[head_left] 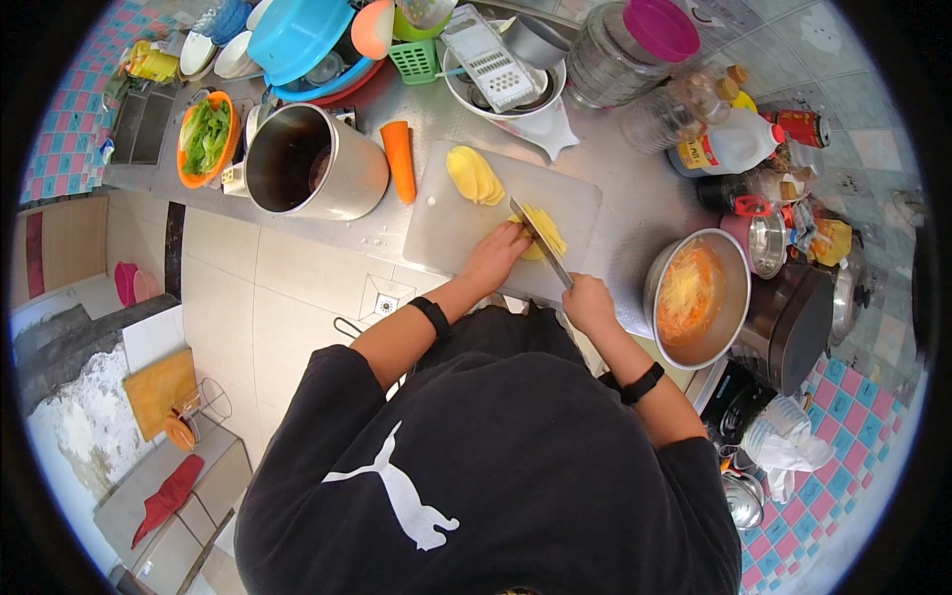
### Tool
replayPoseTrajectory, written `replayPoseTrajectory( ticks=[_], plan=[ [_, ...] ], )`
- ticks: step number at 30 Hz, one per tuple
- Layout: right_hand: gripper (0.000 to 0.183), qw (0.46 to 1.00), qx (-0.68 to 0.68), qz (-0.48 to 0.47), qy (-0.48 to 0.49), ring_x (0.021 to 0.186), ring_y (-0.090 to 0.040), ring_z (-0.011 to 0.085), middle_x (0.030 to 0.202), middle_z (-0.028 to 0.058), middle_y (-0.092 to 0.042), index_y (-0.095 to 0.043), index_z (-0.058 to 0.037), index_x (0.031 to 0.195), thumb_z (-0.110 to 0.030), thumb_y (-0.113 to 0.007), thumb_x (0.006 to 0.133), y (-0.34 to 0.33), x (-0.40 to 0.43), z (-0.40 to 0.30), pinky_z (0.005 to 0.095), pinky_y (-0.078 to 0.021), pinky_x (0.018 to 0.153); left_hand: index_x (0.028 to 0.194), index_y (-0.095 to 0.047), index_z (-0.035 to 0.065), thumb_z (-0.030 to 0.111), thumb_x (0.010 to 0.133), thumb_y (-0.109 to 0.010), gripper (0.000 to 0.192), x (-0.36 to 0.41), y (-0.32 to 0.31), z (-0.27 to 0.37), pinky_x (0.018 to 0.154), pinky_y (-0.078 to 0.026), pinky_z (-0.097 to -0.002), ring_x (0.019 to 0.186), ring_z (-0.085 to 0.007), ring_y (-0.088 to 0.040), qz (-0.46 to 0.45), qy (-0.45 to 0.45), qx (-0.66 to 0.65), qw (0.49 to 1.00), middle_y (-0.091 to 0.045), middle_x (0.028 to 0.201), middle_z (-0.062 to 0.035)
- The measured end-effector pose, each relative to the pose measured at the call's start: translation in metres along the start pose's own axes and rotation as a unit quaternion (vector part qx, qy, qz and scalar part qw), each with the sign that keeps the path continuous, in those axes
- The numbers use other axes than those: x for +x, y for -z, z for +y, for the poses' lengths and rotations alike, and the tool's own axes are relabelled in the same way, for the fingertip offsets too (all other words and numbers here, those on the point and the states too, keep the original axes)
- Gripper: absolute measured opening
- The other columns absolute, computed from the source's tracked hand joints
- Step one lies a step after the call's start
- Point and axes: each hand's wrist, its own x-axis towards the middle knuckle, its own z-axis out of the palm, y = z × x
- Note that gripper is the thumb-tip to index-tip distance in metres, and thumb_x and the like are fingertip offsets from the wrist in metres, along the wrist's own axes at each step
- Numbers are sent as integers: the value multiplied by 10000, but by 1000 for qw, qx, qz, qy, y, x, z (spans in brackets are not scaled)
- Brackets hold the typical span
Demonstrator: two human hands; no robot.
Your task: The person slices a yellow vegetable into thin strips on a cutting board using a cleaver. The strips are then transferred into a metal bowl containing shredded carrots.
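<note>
A kitchen knife (541,239) is in my right hand (589,303), its blade slanting up and left over a translucent cutting board (439,227). Just left of the blade, the fingertips of my left hand (494,256) press on yellow slices, probably potato, largely covered by hand and knife. Thin yellow shreds (550,227) lie against the blade's right side. Further up the board rests a fanned stack of yellow slices (474,175). To the right, a metal bowl (654,297) holds pale yellow and orange shreds (690,294) in liquid.
Left of the board lie a carrot piece (399,160) and a tall metal pot (349,167). An orange basket (195,178) holds green leaves. A grater (491,63) rests across a bowl at the back. Bottles and a vinegar-like jug (732,145) crowd the right wall.
</note>
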Motion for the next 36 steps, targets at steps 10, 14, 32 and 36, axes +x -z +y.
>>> replayPoseTrajectory(
  ticks=[10,14,32,36],
  plan=[
    [354,998,50,23,37,869,-651,410,897,242,-672,-684,-119,1123,-114,-542,799,-21,21,18,484,-519,809,1134,-593,60,80,815,-513,330,-1,0,-3,954,-456,-368,1162,-306,-505,-16,5,-7,1000,-541,1200,-137],
    [350,999,17,13,30,866,-650,413,890,255,-668,-684,-109,1117,-112,-534,800,0,1,2,486,-518,812,1113,-598,70,90,814,-515,311,-3,-2,-2,966,-441,-346,1173,-282,-481,-6,13,-1,1000,-527,1189,-126],
    [312,1000,20,2,12,866,-648,416,906,249,-668,-690,-94,1078,-138,-532,813,6,-4,-5,493,-514,807,1127,-605,90,80,814,-519,325,-5,-3,-5,934,-472,-363,1165,-295,-506,-15,17,-12,1000,-535,1206,-125],
    [322,1000,-3,9,-2,869,-648,414,912,244,-670,-685,-96,1096,-135,-532,815,-5,0,-1,491,-517,811,1087,-601,83,89,810,-521,288,-2,0,-3,940,-462,-346,1161,-282,-491,-5,3,-11,1000,-522,1175,-120]
  ],
)
